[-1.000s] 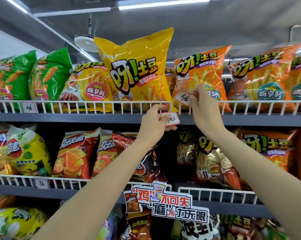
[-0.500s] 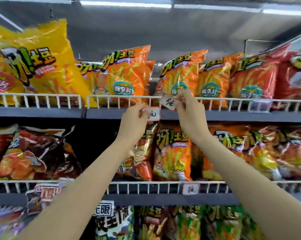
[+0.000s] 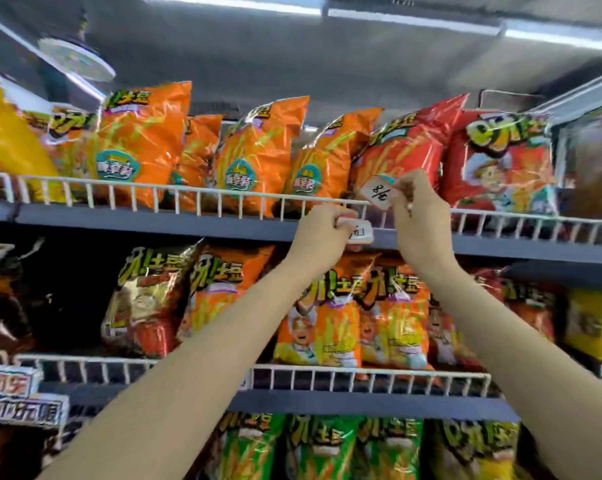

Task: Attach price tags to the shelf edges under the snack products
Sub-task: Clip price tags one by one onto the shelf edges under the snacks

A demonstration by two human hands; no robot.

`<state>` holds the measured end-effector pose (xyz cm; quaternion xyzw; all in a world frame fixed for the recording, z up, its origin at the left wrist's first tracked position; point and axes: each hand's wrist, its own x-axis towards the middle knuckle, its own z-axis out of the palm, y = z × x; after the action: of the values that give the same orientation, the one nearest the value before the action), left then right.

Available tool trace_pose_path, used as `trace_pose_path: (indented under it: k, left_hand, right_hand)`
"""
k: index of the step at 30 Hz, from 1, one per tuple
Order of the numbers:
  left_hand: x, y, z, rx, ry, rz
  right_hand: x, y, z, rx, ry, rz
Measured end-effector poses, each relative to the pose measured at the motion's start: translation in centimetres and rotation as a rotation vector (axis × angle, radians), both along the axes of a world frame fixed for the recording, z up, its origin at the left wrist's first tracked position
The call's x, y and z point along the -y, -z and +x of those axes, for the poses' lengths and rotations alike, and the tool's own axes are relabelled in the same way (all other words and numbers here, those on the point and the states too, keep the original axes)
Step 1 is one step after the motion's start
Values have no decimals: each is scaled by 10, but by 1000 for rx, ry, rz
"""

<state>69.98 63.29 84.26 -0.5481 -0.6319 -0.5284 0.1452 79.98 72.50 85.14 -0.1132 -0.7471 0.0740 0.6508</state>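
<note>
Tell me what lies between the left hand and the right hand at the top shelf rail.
In the head view, a short stretch of white wire rail separates the left hand from the right hand, with a stack of tags at the left hand and the handwritten price tag at the right.

Both bare arms reach up and forward from the lower corners, the forearms slanting toward each other. The left hand (image 3: 322,230) is curled with its back to the camera, fingers bent and pinching at the front edge of the upper shelf. The right hand (image 3: 421,216) is raised slightly higher just beside it, thumb and fingertips pinched together above the shelf's wire rail.
</note>
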Motion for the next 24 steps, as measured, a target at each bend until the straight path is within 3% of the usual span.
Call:
trace_pose_path:
  k: [8,13,19,24]
  left_hand:
    - [-29,-3,18,226,107,-36]
    - [-29,2,22,179,65,-36]
    - [-14,7,15,142,33,-80]
    - [-5,4,14,77,19,-146]
  right_hand:
    - [-28,-5,17,165,31,-2]
    - [-34,-13,18,214,62,58]
    - [-36,-26,16,281,315,164]
    - [-37,-28,17,296,253,171]
